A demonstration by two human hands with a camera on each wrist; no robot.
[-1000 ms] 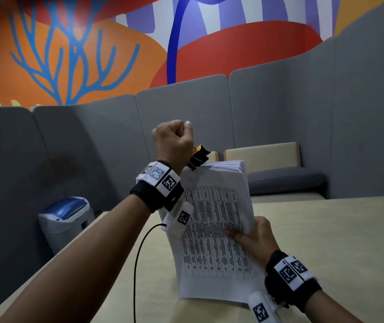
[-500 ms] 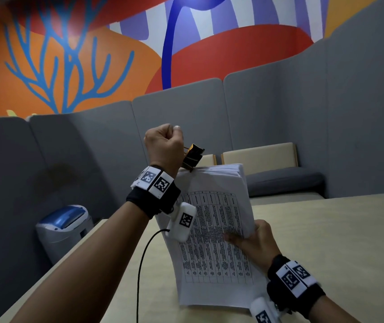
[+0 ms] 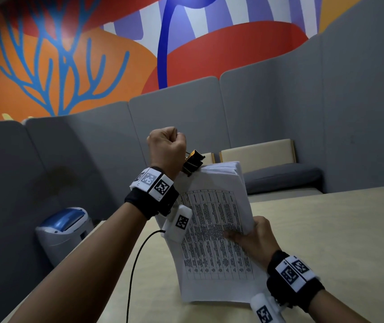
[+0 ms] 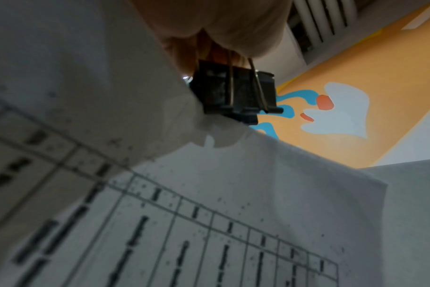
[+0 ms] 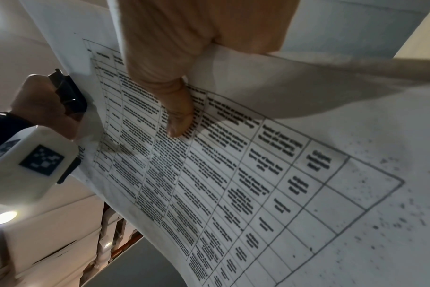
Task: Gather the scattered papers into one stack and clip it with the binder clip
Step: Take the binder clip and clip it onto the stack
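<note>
One stack of papers [image 3: 216, 220], thick, held upright on its lower edge on a pale table [image 3: 326, 229], leaning slightly; top sheet bears a printed table of small text, too fine and blurred to read in any view.

One binder clip [image 3: 193, 162], black body with an orange-lit face and wire handles, at the stack's upper left corner. In the left wrist view its mouth sits at the crumpled paper corner [image 4: 209, 134]; whether it has closed onto the sheets cannot be told.

Left hand [image 3: 166, 148]: fingers curled tight into a fist, pinching the clip's wire handles, knuckles uppermost.

Right hand [image 3: 253, 238]: grips the stack's right edge about halfway up, thumb [image 5: 177, 116] laid flat across the printed face, remaining fingers wrapped behind the sheets and hidden.

Two wristbands, black, each carrying white blocks with square black-and-white marker patterns; left one [image 3: 153, 185], right one [image 3: 295, 276]. No legible lettering on them. A black cable [image 3: 135, 264] runs down from the left wrist unit.

One blue-and-white lidded bin [image 3: 64, 229], on the floor to the left of the table; contents not visible.

Grey partition panels [image 3: 186, 117] behind, a cushioned bench [image 3: 279, 176] beyond the table, and a painted mural [image 3: 69, 54] in orange, red and blue above.
</note>
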